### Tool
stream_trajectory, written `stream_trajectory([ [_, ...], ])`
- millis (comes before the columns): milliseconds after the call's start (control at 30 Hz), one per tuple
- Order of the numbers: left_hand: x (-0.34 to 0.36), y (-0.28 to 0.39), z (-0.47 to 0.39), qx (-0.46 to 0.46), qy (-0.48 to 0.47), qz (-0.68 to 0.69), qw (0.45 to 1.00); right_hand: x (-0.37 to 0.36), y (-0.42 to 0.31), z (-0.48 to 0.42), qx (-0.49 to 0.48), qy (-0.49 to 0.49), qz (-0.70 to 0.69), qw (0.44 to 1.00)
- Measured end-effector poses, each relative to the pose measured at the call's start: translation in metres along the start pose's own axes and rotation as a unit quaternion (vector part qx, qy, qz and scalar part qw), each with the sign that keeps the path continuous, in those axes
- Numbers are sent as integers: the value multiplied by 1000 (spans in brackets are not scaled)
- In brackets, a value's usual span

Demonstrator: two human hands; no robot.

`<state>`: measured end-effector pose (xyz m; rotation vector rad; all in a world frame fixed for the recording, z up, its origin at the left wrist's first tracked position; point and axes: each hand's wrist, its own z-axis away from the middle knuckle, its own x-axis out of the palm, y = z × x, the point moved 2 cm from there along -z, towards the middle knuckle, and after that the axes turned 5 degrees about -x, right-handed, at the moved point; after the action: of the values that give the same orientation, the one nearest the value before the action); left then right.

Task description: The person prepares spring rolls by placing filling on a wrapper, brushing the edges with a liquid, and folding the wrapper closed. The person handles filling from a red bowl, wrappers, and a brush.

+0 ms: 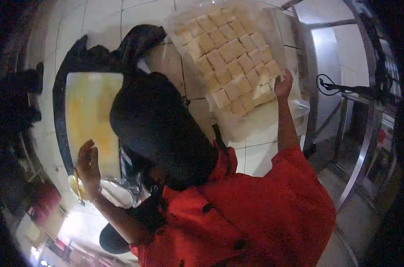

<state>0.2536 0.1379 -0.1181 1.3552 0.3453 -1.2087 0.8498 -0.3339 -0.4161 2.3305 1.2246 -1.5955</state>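
Note:
Many slices of what looks like bread (pixel 233 63) lie side by side in rows on a clear plastic sheet (pixel 255 125) on the tiled floor. At their right edge is my right hand (pixel 284 85), its fingertips close to the corner slices; whether it grips one is unclear. My left hand (pixel 88 167) is over the near end of a pale board or tray (pixel 95 116) smeared with yellow, its fingers bent. I cannot tell whether it holds anything. Below its wrist is a small pale container (pixel 75 188) with a thin handle-like piece beside it.
Black cloth or bags (pixel 152 116) show between board and slices. A plastic-wrapped pale item (pixel 116 193) lies by my left forearm. A metal-framed rack (pixel 359 160) with a looped black cable (pixel 332 87) stands at the right. Dark objects, hard to make out, fill the left rim.

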Motion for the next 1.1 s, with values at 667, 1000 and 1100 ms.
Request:
stream_trajectory([
  [667,-191,-134,319,-204,450,28,869,-29,-386,-327,-507,-245,-251,788],
  [1000,13,-266,589,-570,498,79,649,-21,-692,-211,-507,-461,-217,695],
  [1100,118,-312,658,-625,538,53,563,-18,-733,-185,-550,-483,-260,630],
])
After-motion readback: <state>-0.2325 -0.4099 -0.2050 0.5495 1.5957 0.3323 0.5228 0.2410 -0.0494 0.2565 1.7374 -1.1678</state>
